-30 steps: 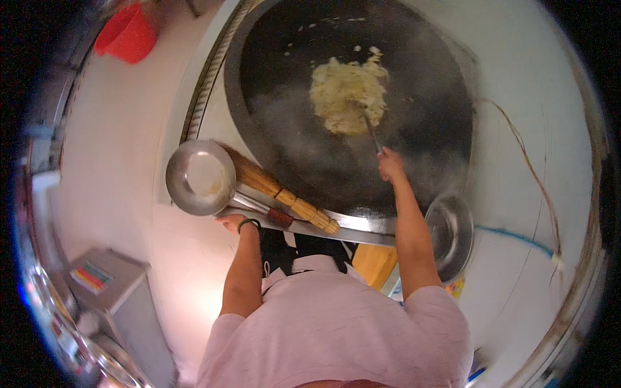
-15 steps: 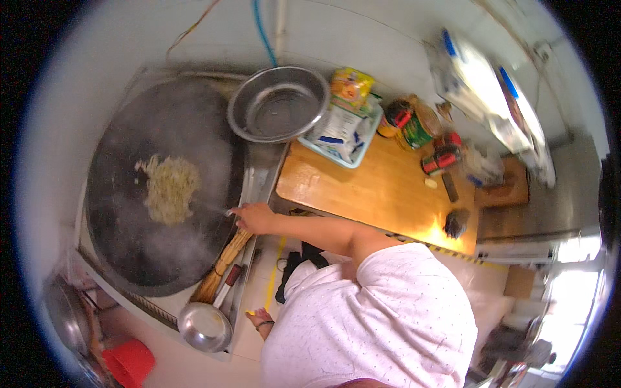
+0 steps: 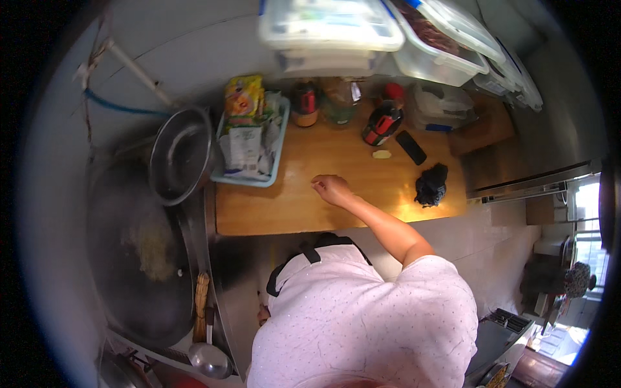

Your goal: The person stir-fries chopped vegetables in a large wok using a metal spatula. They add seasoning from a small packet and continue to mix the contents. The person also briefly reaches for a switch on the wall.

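Note:
My right hand (image 3: 333, 190) is above the wooden table (image 3: 294, 210), its fingers curled in with nothing seen in them. It is to the right of a pale blue basket (image 3: 277, 155) of seasoning packets. Of my left hand (image 3: 263, 315) only a sliver shows beside my shirt; its fingers are hidden. On the left, pale sliced food (image 3: 152, 246) lies in a big dark wok (image 3: 123, 297) under steam. Farther back on the table are a red-labelled dark bottle (image 3: 383, 124), a black phone-like slab (image 3: 411, 147), a small pale piece (image 3: 381, 154) and a crumpled black bag (image 3: 431, 185).
A metal basin (image 3: 182, 158) sits between wok and basket. A straw brush (image 3: 201, 301) and a metal ladle (image 3: 210, 359) lie along the stove's edge. Clear plastic boxes (image 3: 333, 29) are up above the table's back. Another bottle (image 3: 305, 107) stands beside the basket.
My right hand has left the wok's rim and swung right over the table. The view has turned right. My left hand, with a bit of yellow at it earlier, is now mostly hidden.

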Available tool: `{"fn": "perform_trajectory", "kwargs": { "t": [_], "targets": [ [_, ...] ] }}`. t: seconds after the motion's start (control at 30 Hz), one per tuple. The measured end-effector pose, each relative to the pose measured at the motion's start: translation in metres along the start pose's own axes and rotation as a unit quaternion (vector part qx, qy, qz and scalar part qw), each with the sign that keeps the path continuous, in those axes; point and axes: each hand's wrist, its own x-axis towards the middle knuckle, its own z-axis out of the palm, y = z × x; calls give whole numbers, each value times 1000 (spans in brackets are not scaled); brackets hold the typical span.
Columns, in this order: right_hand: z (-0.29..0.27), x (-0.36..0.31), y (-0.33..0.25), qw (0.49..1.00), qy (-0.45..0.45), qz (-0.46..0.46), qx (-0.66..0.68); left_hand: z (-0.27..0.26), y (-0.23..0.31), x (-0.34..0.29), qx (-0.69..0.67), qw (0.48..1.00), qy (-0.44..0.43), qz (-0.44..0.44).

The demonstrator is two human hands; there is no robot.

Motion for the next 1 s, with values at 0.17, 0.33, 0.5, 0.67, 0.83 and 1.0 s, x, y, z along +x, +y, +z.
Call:
{"fn": "perform_trajectory", "kwargs": {
  "t": [0.17, 0.33, 0.5, 0.67, 0.83, 1.0],
  "targets": [
    [-58, 0, 103, 991, 89, 72, 63, 23, 96, 18, 20, 993, 4, 114],
    [-95, 8, 149, 980, 126, 84, 129, 38, 163, -12, -136, 985, 31, 97],
    [-104, 29, 130, 988, 49, -4, 145, 52, 128, -43, -123, 989, 81, -14],
    [-61, 66, 53, 984, -72, -117, 116, 64, 76, -70, -132, 982, 126, -53],
    [4, 146, -4, 983, -82, -141, 81, 63, 58, -107, -238, 947, 198, -84],
    [82, 257, -14, 972, -1, -10, 233, 64, 45, -133, -260, 930, 245, -89]
  ]
}}
